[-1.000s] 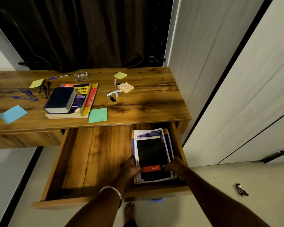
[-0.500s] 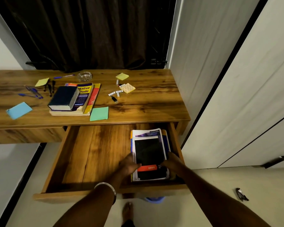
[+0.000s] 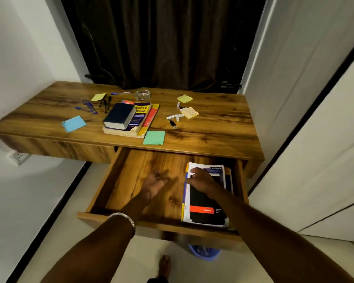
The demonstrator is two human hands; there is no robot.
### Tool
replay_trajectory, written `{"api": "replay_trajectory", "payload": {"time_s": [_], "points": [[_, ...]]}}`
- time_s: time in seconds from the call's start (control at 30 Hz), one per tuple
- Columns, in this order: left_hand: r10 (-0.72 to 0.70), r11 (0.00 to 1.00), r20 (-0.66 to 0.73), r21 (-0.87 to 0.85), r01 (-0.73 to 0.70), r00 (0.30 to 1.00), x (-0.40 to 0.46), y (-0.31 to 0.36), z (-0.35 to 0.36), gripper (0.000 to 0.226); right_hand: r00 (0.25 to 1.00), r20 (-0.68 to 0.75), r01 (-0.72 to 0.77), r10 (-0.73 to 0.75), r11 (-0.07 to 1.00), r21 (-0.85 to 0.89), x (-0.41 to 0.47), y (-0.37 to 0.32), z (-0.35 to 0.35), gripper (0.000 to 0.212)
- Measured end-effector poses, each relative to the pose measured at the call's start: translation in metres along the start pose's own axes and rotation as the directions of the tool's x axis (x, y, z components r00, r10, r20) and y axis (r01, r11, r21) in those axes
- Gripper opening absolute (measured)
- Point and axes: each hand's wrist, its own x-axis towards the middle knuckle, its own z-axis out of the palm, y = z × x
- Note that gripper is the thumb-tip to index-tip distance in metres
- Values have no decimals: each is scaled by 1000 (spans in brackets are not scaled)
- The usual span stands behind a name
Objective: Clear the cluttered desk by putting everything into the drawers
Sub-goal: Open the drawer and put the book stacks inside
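- The left hand [image 3: 154, 183] hangs over the bare floor of the open drawer [image 3: 143, 180], fingers loose and holding nothing; the right hand [image 3: 202, 181] lies above the top of the notebook stack [image 3: 207, 201], fingers extended — whether it actually presses the cover I cannot tell.
- The stack sits flat in the drawer's right end, tight beside the side wall.
- Risk: the glossy black-and-white covers are slick and sit slightly fanned, so a careless brush could skew them up against the drawer edge and jam it on closing.
- Risk: the stacked books [image 3: 131, 117] on the desk [image 3: 223, 127] are thick and heavy, a dark hardback atop soft, worn paperbacks — lifted as one pile, the top one could slide off.
- The sticky-note pads, green [image 3: 154, 137] and blue [image 3: 74, 123], are thin and light; the pens [image 3: 88, 107] and small cylindrical pieces [image 3: 175, 117] are round and likely to roll.
- The glass dish [image 3: 142, 94] is hard and breakable.
- The wood-grain desk top looks smooth.
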Motion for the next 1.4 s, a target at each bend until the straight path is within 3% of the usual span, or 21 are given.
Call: {"api": "replay_trajectory", "payload": {"time_s": [0.1, 0.2, 0.4, 0.5, 0.6, 0.7, 0.93, 1.07, 1.2, 1.4], "points": [[-15, 994, -109, -112, 2, 994, 6, -1, -30, 29, 998, 7, 67, -67, 998, 7, 7, -27, 12, 45], [-32, 993, -179, -117, 11, 983, 13, 1, -64, 36, 997, 4, 75, -75, 996, 41, 15, -56, 23, 52], [-80, 964, -210, -267, 22, 974, 41, 10, -130, 37, 990, 42, 134, -136, 990, 44, 50, -115, 48, 46], [-75, 960, -215, -280, 13, 974, 71, 8, -160, 25, 990, 3, 139, -139, 990, 3, 75, -144, 61, 45], [-105, 960, -229, -276, 40, 968, 101, 10, -190, 42, 995, -2, 101, -101, 993, -55, 99, -176, 71, 49], [-96, 956, -219, -294, 28, 971, 137, 15, -213, 42, 997, -7, 82, -83, 993, -84, 125, -201, 79, 52], [-130, 957, -216, -283, 65, 968, 218, 31, -253, 23, 997, -73, 17, -2, 980, 196, 184, -241, 88, 45], [-201, 935, -210, -332, 123, 957, 254, 40, -268, 48, 991, -74, -78, 114, 921, 382, 212, -255, 92, 51], [-214, 930, -92, -325, 174, 973, 286, 36, -273, 54, 984, -33, -135, 175, 850, 509, 235, -261, 98, 66], [-263, 916, 60, -297, 269, 963, 321, 29, -280, 68, 978, -42, -150, 205, 825, 545, 261, -264, 98, 39]]}}
